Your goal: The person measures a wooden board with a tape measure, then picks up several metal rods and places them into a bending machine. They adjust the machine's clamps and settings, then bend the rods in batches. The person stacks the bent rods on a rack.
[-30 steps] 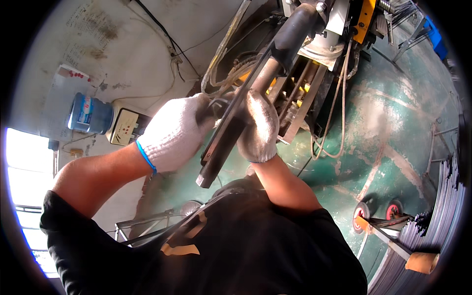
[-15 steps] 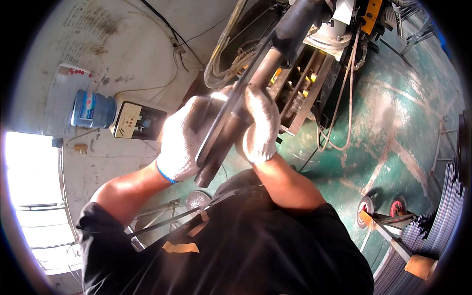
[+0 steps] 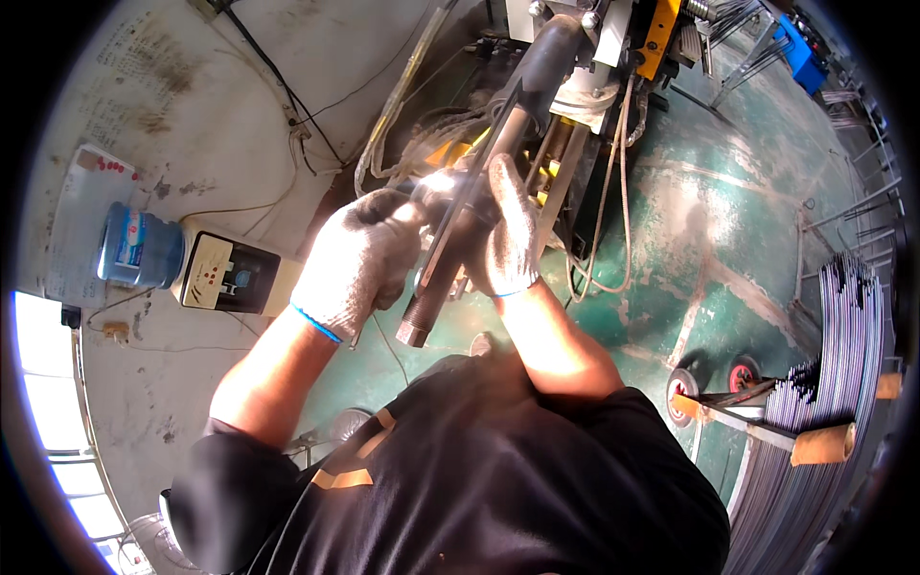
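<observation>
Resting along the right side of a dark metal bar (image 3: 436, 297), the person's right hand (image 3: 513, 235) wears a white glove, thumb side up; its other fingers are partly hidden behind the metal, so how firmly they close cannot be told. The bar slants between the two hands, its free lower end pointing toward the person's black shirt (image 3: 460, 470), its upper part running up to a thicker dark sleeve (image 3: 548, 67) on the machine (image 3: 582, 101). The left hand (image 3: 355, 254), gloved in white with a blue cuff edge, is curled narrow just left of the bar, its thumb side near the metal; whether it grips something cannot be told. Bright glare lies between the hands.

Beyond the bar, a yellow-orange bracket (image 3: 658, 40) stands on the machine, and pale hoses (image 3: 613, 216) loop down over the green floor (image 3: 671, 240). To the left, a blue water bottle (image 3: 142, 244) adjoins a dispenser (image 3: 216, 268). At right, long thin rods (image 3: 848, 326) lie bundled near a wheel (image 3: 682, 395).
</observation>
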A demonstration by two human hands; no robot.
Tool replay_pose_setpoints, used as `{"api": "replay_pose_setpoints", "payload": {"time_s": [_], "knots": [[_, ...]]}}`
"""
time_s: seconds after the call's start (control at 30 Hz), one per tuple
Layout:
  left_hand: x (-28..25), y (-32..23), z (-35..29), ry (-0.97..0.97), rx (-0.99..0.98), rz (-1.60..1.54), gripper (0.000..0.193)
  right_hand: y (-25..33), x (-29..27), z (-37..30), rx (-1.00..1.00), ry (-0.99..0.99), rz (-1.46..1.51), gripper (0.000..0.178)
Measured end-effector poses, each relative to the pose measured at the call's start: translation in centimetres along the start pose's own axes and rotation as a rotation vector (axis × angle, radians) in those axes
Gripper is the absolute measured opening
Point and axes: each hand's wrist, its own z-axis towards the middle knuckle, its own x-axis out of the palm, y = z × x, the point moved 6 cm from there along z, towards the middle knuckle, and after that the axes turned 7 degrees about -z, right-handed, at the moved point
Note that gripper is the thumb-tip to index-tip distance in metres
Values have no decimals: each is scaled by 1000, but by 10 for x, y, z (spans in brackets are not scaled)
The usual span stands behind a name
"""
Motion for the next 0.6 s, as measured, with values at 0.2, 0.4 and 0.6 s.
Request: {"api": "replay_pose_setpoints", "payload": {"time_s": [0.2, 0.4, 0.6], "knots": [[-14, 4, 6, 174, -106, -225, 16, -8, -20, 5, 16, -77, -187, 55], [-10, 6, 3, 141, -81, -216, 15, -6, -13, -1, 8, -164, -134, 49], [-11, 5, 9, 290, -207, -463, 21, -4, -12, -1, -3, -194, -158, 48]]}}
